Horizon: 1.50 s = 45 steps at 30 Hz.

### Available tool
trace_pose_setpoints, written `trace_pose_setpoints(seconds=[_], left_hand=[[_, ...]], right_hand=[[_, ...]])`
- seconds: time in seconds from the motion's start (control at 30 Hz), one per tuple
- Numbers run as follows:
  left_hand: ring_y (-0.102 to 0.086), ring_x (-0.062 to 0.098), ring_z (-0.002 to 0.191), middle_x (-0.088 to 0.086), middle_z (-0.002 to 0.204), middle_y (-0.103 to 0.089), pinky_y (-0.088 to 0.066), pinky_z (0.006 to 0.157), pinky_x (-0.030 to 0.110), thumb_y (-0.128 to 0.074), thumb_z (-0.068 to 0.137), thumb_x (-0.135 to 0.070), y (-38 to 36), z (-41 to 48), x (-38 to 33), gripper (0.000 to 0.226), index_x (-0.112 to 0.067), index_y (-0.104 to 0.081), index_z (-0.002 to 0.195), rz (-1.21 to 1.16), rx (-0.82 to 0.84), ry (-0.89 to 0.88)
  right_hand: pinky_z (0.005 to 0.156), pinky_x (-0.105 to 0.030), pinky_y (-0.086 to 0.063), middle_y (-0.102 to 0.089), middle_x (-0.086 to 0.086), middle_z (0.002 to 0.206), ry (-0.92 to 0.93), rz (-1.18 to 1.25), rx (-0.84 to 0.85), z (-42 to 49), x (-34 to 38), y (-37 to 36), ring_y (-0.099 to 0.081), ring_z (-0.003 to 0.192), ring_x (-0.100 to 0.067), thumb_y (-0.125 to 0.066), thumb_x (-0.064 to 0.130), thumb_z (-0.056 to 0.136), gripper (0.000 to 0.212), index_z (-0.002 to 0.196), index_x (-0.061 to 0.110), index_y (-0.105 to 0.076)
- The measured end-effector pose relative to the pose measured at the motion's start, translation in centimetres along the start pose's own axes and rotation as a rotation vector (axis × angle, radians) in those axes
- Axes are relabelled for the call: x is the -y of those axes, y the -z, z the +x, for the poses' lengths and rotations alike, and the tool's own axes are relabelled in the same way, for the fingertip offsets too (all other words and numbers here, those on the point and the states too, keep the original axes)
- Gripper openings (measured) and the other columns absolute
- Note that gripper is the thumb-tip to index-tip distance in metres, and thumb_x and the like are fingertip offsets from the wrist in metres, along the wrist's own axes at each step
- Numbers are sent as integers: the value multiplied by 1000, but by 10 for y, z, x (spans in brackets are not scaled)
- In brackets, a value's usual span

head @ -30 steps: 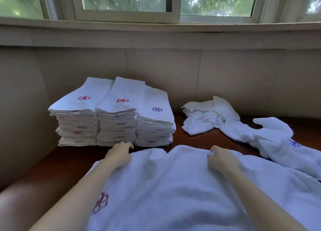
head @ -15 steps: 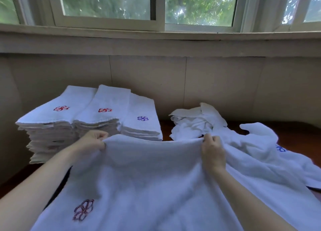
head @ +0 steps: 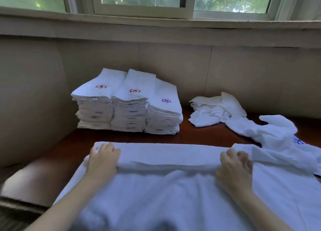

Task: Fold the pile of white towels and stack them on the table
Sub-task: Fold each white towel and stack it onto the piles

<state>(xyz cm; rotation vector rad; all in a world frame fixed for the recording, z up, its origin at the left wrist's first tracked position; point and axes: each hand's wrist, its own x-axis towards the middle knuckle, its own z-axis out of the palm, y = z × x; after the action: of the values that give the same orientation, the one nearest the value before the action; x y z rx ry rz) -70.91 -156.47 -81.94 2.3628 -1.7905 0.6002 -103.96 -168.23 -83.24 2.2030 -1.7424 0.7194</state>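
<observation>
My forearms reach forward over the white terry towel [head: 165, 196] spread along the near edge of the dark wooden tabletop [head: 191, 137]. My left hand [head: 102, 159] lies flat, fingers straight, pressing its thick, soft fold. My right hand [head: 234, 164] curls its fingers round the same fold. Three squared stacks [head: 128, 107] stand at the far left, and a rumpled pile [head: 217, 111] lies at the far right.
</observation>
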Motion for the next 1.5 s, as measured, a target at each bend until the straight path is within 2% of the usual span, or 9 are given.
trace_pose_setpoints(seconds=[0.13,0.27,0.4,0.57,0.77,1.03,1.13,1.37,1.5], left_hand=[[-41,19,118,-4,115,-45,-33,84,32,-52,81,-14,6,-8,0,30,-26,-51,108,139,161,72],[-51,18,104,-4,96,-42,-38,60,26,-64,80,-10,11,-22,-5,28,-21,-55,105,130,153,191],[-51,27,38,11,63,-47,-36,34,23,-71,41,26,8,-34,10,45,-8,-48,59,-78,-99,300],[-61,29,82,2,79,-35,-37,58,31,-36,84,9,-8,-26,27,33,-15,-21,68,-123,6,504],[-45,28,70,9,70,-45,-43,65,36,-29,98,4,-15,-25,41,36,-13,-21,66,-163,-20,603],[-41,29,132,9,141,-47,-38,106,34,-51,92,-17,17,-2,20,40,-20,-50,132,157,599,617],[-41,26,130,5,141,-47,-35,106,36,-44,92,-20,26,23,-31,40,-21,-51,132,146,672,452],[-53,21,109,4,116,-58,-41,90,31,-41,98,-30,35,45,-256,27,-15,-61,108,-771,518,-189],[-50,21,74,5,77,-53,-39,68,29,-58,88,-33,37,67,-332,26,-14,-54,70,-1220,600,-63]], right_hand=[[108,-47,14,-24,7,150,173,-144,262,-3,26,-3,0,144,-32,-44,7,74,55,126,26,-39],[112,-46,-17,-56,4,115,225,-25,247,-10,54,-7,-43,126,-26,-30,2,78,41,110,19,-50],[71,-37,-36,-50,-5,61,357,176,-190,-11,54,-12,-51,56,-32,-51,-7,61,18,70,7,-58],[55,-32,-44,-57,2,59,582,263,-138,-12,49,-16,-56,50,-27,-58,-9,47,27,60,14,-65],[60,-25,-52,-68,5,68,689,281,-87,-17,39,-4,-63,58,-21,-55,-3,41,38,70,14,-74],[87,-35,-39,-66,3,99,322,96,214,-22,20,7,-59,94,-26,-61,8,71,31,99,21,-68],[80,-44,-48,-69,-10,93,190,235,77,-22,-11,19,-63,86,-38,-72,-8,49,42,89,7,-72],[71,-30,-34,-61,-6,100,-457,469,199,-16,-117,23,-54,102,-31,-46,-4,82,24,96,13,-55],[54,-24,-41,-66,-4,72,-653,700,267,-4,-154,18,-60,70,-22,-43,1,86,24,99,14,-59]])
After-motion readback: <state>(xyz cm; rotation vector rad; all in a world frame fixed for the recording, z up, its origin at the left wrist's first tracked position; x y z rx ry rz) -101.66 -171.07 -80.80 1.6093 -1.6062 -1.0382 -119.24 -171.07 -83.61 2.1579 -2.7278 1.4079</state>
